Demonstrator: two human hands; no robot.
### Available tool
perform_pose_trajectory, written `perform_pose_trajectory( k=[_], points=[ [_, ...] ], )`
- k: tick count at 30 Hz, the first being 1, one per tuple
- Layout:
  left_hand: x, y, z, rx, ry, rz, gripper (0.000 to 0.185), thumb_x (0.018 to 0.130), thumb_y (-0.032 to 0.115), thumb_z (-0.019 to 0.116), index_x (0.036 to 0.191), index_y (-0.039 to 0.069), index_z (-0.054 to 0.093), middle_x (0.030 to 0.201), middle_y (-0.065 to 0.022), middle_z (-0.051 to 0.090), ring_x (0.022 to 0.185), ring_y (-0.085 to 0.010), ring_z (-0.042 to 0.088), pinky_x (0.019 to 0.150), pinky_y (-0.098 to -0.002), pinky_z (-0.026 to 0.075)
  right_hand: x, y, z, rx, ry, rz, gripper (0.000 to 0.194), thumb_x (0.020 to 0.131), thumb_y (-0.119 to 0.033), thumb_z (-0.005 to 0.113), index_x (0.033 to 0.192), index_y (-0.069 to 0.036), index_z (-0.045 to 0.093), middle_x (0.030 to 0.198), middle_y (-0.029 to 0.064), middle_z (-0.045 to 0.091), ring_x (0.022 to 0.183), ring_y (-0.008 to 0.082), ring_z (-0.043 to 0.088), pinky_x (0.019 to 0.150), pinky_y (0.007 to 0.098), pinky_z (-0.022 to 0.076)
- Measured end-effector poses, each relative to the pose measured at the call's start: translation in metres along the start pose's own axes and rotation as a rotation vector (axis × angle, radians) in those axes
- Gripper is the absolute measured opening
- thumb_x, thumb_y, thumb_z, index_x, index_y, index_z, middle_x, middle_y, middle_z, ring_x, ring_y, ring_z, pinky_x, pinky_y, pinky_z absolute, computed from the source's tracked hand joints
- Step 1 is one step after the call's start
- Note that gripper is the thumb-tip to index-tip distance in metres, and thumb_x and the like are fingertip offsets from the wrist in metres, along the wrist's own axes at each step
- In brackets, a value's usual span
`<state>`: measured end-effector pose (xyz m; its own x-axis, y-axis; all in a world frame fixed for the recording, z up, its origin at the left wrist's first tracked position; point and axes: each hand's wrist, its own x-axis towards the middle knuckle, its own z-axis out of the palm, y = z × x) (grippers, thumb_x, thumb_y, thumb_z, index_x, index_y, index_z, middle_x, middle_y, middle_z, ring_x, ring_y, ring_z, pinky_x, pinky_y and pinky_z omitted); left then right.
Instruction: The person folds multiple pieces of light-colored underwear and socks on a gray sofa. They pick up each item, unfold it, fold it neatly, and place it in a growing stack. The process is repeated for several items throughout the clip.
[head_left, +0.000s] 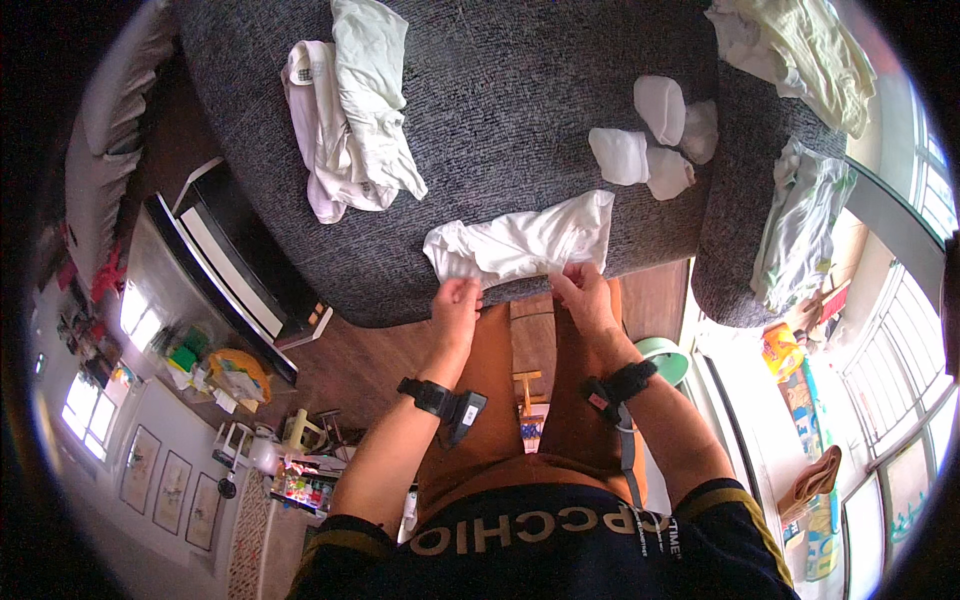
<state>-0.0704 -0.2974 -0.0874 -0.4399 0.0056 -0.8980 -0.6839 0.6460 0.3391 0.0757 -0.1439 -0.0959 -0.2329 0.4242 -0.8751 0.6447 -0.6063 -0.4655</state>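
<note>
A white cloth garment (525, 236), creased and laid out as a wide strip, lies at the near edge of a dark grey woven sofa seat (495, 112). At its near right edge, the fingertips of my right hand (589, 300) pinch the fabric. My left hand (456, 304) is by the near left edge with curled fingers; blur hides whether cloth is between them. Several small white folded cloth pieces (660, 111), perhaps socks, lie beyond my right hand. Farther left is a pile of folded white clothes (367, 112).
On the sofa's right part lie a pale yellow garment (817, 60) and a white-green one (799, 225). A low table with a dark glossy top (217, 277) stands left of the sofa. A green basin (664, 360) sits on the wooden floor (375, 367) by my right wrist.
</note>
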Motion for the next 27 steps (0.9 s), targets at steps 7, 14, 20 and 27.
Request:
perform_pose_trajectory(
  k=[7, 14, 20, 27],
  points=[
    [0.032, -0.025, -0.025, 0.270, 0.289, 0.127, 0.036, 0.075, 0.024, 0.077, 0.093, -0.003, 0.062, 0.087, -0.0115, 0.066, 0.079, -0.0225, 0.062, 0.074, -0.0340, 0.049, 0.003, 0.021, -0.015, 0.302, 0.437, 0.263, 0.029, 0.080, -0.021, 0.076, 0.097, -0.005, 0.059, 0.080, 0.0013, 0.059, 0.065, 0.0097, 0.056, 0.049, 0.0243, 0.0451],
    [0.013, -0.003, -0.011, 0.158, 0.080, 0.015, 0.024, 0.075, 0.020, 0.077, 0.075, 0.001, 0.063, 0.076, -0.0015, 0.063, 0.070, -0.0103, 0.056, 0.061, -0.0277, 0.042, 0.008, 0.006, -0.025, 0.300, 0.190, 0.260, 0.022, 0.086, -0.020, 0.066, 0.101, -0.005, 0.060, 0.087, 0.0021, 0.063, 0.077, 0.0110, 0.059, 0.066, 0.0277, 0.0495],
    [-0.053, 0.046, -0.021, -0.443, -0.023, 0.032, 0.023, 0.084, 0.016, 0.069, 0.095, 0.005, 0.053, 0.095, -0.0051, 0.059, 0.084, -0.0155, 0.059, 0.075, -0.0323, 0.050, -0.058, -0.044, -0.038, 0.628, 0.088, -0.015, 0.025, 0.090, -0.010, 0.053, 0.113, -0.001, 0.058, 0.105, 0.0052, 0.063, 0.094, 0.0153, 0.060, 0.082, 0.0307, 0.0504],
    [-0.119, 0.083, -0.020, -0.567, -0.024, 0.057, 0.017, 0.090, 0.017, 0.063, 0.100, 0.007, 0.052, 0.103, -0.0081, 0.062, 0.094, -0.0168, 0.061, 0.080, -0.0344, 0.050, -0.107, -0.090, -0.057, 0.891, 0.083, -0.007, 0.032, 0.090, -0.006, 0.047, 0.121, -0.002, 0.054, 0.117, 0.0078, 0.061, 0.105, 0.0191, 0.059, 0.093, 0.0338, 0.0470]
  ],
)
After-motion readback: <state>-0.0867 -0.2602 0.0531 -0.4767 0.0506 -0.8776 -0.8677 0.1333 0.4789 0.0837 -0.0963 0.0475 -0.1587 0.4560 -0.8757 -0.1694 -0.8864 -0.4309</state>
